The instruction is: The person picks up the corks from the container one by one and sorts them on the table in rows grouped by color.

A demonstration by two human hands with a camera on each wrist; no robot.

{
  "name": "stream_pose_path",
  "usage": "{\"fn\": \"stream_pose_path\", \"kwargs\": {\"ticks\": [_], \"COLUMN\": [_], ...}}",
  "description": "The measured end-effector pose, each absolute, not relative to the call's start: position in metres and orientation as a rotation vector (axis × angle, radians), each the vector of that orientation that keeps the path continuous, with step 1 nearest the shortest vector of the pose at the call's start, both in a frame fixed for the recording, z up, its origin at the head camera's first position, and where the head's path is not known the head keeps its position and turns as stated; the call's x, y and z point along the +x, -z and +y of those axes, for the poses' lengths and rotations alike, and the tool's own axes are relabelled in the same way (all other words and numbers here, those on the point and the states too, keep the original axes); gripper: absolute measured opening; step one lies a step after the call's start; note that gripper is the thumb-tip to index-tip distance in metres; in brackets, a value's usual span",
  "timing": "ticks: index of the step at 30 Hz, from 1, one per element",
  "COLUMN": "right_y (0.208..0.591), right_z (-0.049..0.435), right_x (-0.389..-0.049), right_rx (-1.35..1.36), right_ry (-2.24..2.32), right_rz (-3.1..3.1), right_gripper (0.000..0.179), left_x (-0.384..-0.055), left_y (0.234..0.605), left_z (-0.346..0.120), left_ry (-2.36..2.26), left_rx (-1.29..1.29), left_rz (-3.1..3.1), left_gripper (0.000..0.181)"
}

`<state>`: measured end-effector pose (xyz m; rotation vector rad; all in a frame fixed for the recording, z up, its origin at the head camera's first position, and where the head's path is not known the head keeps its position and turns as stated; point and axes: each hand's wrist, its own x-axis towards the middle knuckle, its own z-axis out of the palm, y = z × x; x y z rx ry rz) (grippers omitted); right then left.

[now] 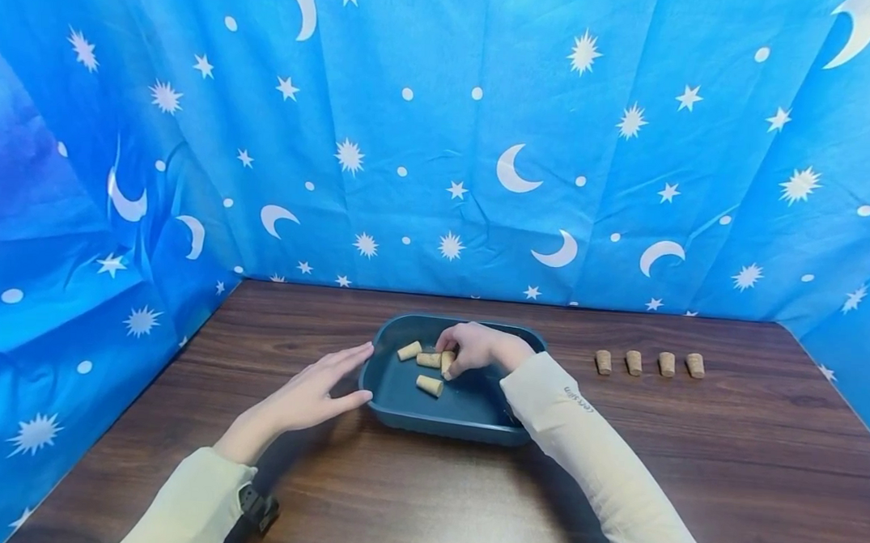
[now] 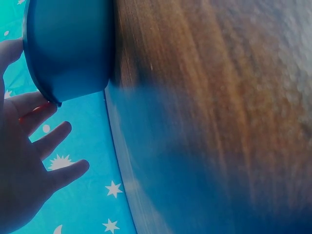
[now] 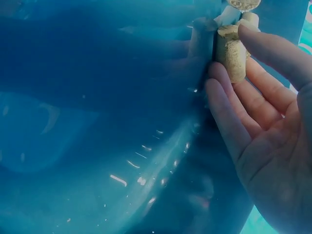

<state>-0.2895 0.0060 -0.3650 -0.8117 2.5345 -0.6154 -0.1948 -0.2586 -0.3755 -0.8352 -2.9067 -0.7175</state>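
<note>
A dark blue-green rectangular basin (image 1: 443, 426) stands on the table, with several tapered cork stoppers lying inside. Reaching into it, my right hand (image 1: 479, 346) pinches one cork stopper (image 3: 231, 56) between thumb and fingers, close to the basin's floor. Beside that hand lie three more stoppers: one (image 1: 409, 350) toward the back left, another (image 1: 428, 359) right by the fingertips, and a third (image 1: 429, 385) nearer the front. At the basin's left end, my left hand (image 1: 313, 388) touches the rim with thumb and fingertips, its fingers extended.
Right of the basin, several cork stoppers (image 1: 633, 363) stand in a row on the dark wooden table (image 1: 726, 454). A blue cloth (image 1: 441, 126) with moons and stars hangs behind the table and along its sides.
</note>
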Motion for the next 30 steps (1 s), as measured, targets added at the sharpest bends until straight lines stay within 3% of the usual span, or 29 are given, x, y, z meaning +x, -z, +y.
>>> {"fn": "stream_pose_path", "kwargs": {"ticks": [16,30], "right_y": [0.362,0.311], "right_z": [0.011,0.021], "right_x": [-0.29,-0.292], "right_rx": [-0.824,-0.927], "right_ry": [0.675,0.708], "right_rz": [2.491,2.521], "right_gripper": [0.035,0.041], "left_x": [-0.194,-0.194], "left_y": [0.378,0.374], "left_z": [-0.254,-0.254], "left_ry": [0.733,0.729], "left_rx": [-0.824,-0.808], "left_rz": [-2.918,-2.919], "left_gripper": [0.071,0.071]}}
